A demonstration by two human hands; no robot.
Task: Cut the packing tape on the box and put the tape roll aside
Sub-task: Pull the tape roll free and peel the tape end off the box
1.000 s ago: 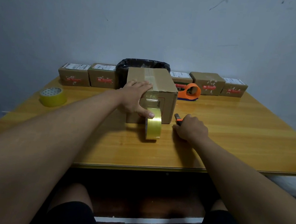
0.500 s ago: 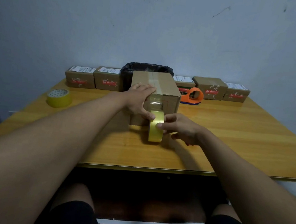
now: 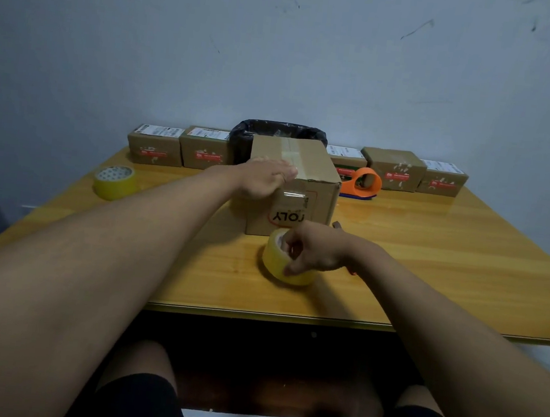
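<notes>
Matt cardboard box [image 3: 295, 176], glossy tape roll [image 3: 286, 260], shiny wooden table [image 3: 431, 258].

Dim, cool light; soft glare on table [image 3: 432, 245]; wide-angle bowing at edges; slight softness

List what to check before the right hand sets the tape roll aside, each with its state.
1. Tape roll free of the box: ok, no strip spans the gap.
2. Right hand grips the roll: ok, fingers in its core.
3. Left hand steadies the box: ok, flat on top.
4. Tape end stuck down on the box front: ok.
5. Cutter: cannot tell, mostly hidden behind the right hand.
6. Bare table to the right: ok.
</notes>
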